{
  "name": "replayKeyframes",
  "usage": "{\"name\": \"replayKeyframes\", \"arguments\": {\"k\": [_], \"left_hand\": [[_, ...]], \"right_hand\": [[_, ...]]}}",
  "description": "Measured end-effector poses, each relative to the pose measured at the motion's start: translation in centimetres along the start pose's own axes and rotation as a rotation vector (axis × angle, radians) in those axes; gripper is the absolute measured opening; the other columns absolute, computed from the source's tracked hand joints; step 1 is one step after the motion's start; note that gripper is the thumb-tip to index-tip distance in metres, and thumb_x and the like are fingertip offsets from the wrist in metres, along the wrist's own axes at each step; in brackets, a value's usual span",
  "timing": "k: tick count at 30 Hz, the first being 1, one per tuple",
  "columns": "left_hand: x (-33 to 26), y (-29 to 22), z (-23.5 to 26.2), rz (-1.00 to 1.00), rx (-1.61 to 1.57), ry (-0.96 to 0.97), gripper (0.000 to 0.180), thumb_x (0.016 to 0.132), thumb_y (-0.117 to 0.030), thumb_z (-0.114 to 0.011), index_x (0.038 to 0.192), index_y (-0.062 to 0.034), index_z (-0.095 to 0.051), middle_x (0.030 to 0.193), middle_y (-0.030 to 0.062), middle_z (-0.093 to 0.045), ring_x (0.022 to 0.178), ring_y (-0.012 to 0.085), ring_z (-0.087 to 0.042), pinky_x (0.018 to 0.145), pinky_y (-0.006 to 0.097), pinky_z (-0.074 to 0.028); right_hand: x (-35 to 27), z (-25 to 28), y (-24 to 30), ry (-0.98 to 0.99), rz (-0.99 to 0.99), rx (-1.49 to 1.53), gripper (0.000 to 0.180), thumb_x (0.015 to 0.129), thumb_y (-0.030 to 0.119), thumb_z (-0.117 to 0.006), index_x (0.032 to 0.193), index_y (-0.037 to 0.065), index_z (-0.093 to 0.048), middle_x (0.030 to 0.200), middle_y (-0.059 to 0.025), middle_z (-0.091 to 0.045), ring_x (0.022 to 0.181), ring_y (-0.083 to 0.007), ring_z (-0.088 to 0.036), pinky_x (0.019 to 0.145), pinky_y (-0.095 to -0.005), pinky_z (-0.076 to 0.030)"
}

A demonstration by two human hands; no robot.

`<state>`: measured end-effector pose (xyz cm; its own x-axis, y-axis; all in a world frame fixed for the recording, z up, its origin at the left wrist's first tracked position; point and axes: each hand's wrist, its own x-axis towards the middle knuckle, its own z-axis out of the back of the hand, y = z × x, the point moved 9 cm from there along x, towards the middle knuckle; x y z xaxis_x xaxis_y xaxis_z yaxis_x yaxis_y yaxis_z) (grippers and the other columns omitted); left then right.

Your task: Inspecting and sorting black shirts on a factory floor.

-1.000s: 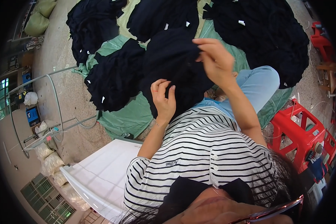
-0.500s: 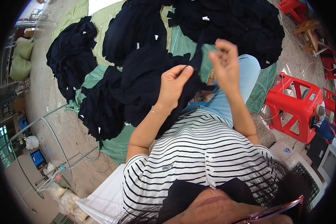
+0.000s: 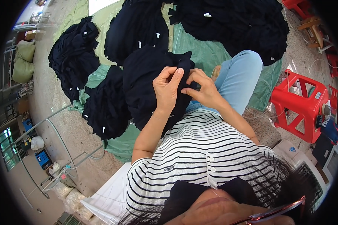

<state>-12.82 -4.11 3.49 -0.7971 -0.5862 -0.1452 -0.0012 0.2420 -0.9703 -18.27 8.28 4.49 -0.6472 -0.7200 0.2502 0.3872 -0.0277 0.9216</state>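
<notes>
Dark blue cloth point(image 3: 141, 88) on a lap, with two hands on it

A white shirt with thin black stripes point(image 3: 191, 140) is the nearest thing. The cloth lies in a big soft bunch just past the shirt, over the person's lap. The left hand point(image 3: 166, 88) is on top of it. Its thumb and first finger press together and pinch a small fold. The right hand point(image 3: 204, 88) is just beside it, at the edge of the bunch. Its fingers are bent, with the thumb lower down. I cannot tell if they pinch the cloth or only touch it. A knee in light blue jeans point(image 3: 242, 77) sticks out to the right.

A small dark heap point(image 3: 107, 108) sits next to the lap on the left. A green sheet point(image 3: 124, 146) is spread under it on the floor. A red stool point(image 3: 308, 116) stands off to the right, and a thin metal frame point(image 3: 47, 120) is off to the left.

Farther away are three more dark piles: a left pile point(image 3: 69, 56), a middle pile point(image 3: 137, 30) and a wide right pile point(image 3: 233, 30). Little white tags point(image 3: 207, 15) show on them. Puffy green sacks point(image 3: 24, 62) are far off at the left.
</notes>
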Motion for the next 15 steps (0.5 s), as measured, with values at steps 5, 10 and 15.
{"name": "replayKeyframes", "arguments": {"k": [5, 10, 15], "left_hand": [[-0.1, -2.4, -0.1, -0.288, 0.367, -0.037, 0.011, 0.087, -0.005, -0.071, 0.086, 0.0043, -0.065, 0.075, 0.0025, -0.06, 0.067, 0.0093, -0.053, 0.064, 0.023, -0.043], [-0.6, -0.7, -0.8, -0.235, 0.623, 0.191, 0.01, 0.083, -0.004, -0.072, 0.084, 0.0041, -0.066, 0.071, 0.0072, -0.061, 0.064, 0.0136, -0.056, 0.06, 0.026, -0.044], [-1.6, 3.5, 0.8, 0.268, 0.148, 0.264, 0.011, 0.086, -0.007, -0.071, 0.081, 0.0024, -0.069, 0.073, -0.0043, -0.061, 0.065, 0.0015, -0.048, 0.058, 0.019, -0.038]], "right_hand": [[-0.8, 0.3, -0.2, -0.04, -0.164, 0.182, 0.026, 0.075, 0.003, -0.078, 0.087, 0.0, -0.055, 0.084, -0.0071, -0.06, 0.072, -0.0196, -0.06, 0.063, -0.0285, -0.048], [-1.4, 1.2, 1.7, -0.096, 0.055, -0.178, 0.02, 0.073, -0.004, -0.075, 0.088, 0.0, -0.064, 0.074, -0.0085, -0.056, 0.063, -0.0213, -0.056, 0.053, -0.0308, -0.043], [-2.5, 1.5, 2.4, -0.19, 0.054, -0.187, 0.019, 0.073, -0.001, -0.075, 0.088, 0.002, -0.064, 0.073, -0.0072, -0.056, 0.057, -0.0215, -0.055, 0.05, -0.0318, -0.043]]}}
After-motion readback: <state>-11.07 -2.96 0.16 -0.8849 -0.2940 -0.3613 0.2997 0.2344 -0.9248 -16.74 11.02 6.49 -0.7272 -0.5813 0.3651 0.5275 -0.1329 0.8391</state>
